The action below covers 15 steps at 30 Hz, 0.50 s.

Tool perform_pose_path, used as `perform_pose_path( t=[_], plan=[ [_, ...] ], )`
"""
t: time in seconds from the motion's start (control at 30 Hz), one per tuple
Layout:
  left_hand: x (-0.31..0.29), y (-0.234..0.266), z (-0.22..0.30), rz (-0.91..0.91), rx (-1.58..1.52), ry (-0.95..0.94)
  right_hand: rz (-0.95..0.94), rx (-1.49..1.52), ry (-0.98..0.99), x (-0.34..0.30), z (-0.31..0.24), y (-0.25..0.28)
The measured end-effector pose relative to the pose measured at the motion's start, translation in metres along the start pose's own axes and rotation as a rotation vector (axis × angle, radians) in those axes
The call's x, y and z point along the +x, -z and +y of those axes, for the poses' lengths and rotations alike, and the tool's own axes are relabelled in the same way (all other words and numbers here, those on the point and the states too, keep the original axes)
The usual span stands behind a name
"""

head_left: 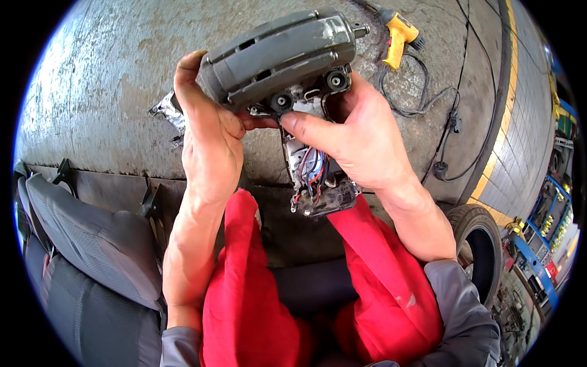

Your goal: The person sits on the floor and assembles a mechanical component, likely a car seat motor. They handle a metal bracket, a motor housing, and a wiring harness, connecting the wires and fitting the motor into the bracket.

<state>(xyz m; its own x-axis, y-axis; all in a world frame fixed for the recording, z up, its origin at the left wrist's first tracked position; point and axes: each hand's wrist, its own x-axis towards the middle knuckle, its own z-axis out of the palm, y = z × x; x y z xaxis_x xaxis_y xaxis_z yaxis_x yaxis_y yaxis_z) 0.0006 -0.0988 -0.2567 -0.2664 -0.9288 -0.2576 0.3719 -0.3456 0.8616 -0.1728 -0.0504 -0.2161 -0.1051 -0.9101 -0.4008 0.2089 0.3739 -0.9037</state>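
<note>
Above my knees I hold up a dark grey, ribbed cylindrical motor unit (278, 58) with two round rubber mounts under its body. Loose red, blue and white wires (313, 168) show in its open lower section, which ends in a dark connector block (324, 205). My left hand (211, 122) grips the left end, its thumb up along the casing and other fingers partly hidden underneath. From the right, my right hand (361, 134) wraps round the unit, its thumb pressed across the bracket below a mount. Its other fingers are hidden behind the unit.
A yellow heat gun (399, 37) lies on the worn concrete floor, its dark cord looped beside it. A silvery metal piece (170, 113) lies behind my left hand. Grey car seats (92, 238) stand at left, a tyre (480, 244) at right, blue shelving (556, 202) farther right.
</note>
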Motion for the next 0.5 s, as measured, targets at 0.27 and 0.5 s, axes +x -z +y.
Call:
perform_pose_path(
  t=[0.27,0.5],
  plan=[
    [0.002,-0.01,0.025,-0.018,0.082,0.053,-0.045,0.075,-0.089,-0.001,-0.008,-0.004],
    [0.003,0.005,0.03,-0.044,0.057,0.164,-0.067,0.198,-0.176,0.002,-0.008,-0.003]
  ],
)
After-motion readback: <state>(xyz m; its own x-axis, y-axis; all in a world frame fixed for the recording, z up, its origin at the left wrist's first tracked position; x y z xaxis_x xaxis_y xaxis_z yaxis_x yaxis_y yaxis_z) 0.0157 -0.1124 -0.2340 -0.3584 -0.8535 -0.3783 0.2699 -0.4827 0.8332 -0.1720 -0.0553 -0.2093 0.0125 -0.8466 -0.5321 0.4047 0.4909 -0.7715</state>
